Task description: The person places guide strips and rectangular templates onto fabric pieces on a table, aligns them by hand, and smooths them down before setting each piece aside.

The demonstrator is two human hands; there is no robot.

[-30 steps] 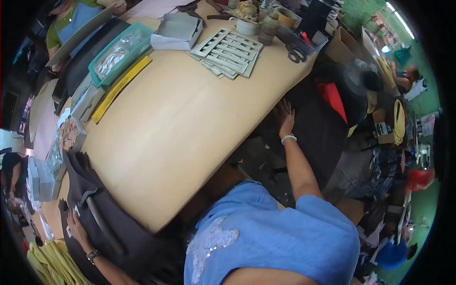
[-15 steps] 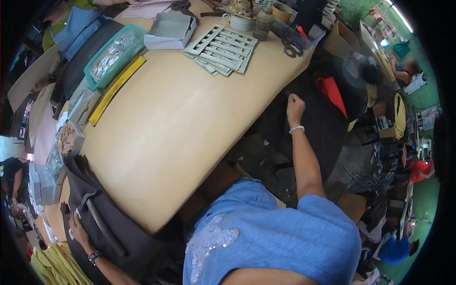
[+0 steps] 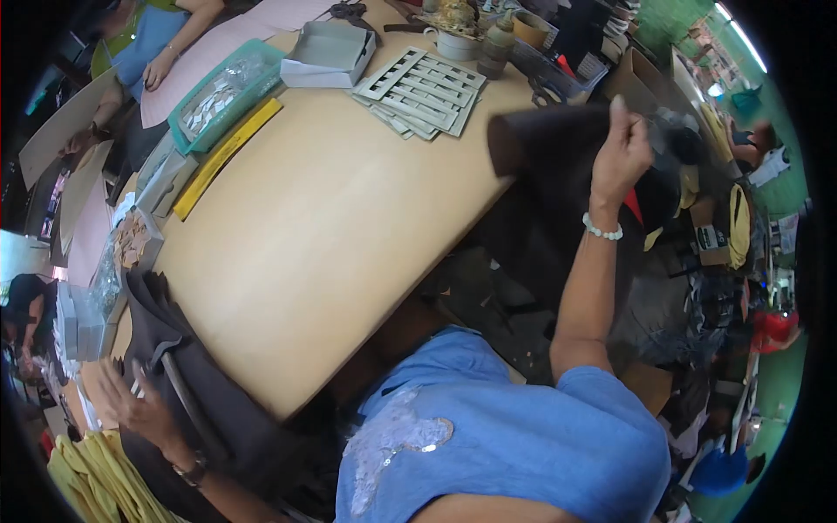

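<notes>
My right hand (image 3: 621, 157), with a beaded bracelet at the wrist, is closed on the edge of a dark sheet (image 3: 558, 144). The raised sheet curls over the table's right edge and hangs below it. My left hand (image 3: 139, 408) is spread at the lower left, slightly blurred, above dark material (image 3: 209, 392) draped over the table's near left end. A hammer-like tool (image 3: 185, 392) with a long dark handle lies on that material, beside my left hand.
On the tan table (image 3: 331, 218) lie slatted templates (image 3: 423, 91), a grey-white box (image 3: 327, 54), a teal basket (image 3: 225, 96), a yellow strip (image 3: 228, 159) and scissors (image 3: 545, 91). Yellow cloth (image 3: 100, 479) is at lower left. Across the table, a co-worker's hand (image 3: 159, 68) rests on pink sheets.
My right hand has closed on the dark sheet and lifted it up and to the right. My left hand has risen off the dark material. The co-worker's arm has moved over the pink sheets.
</notes>
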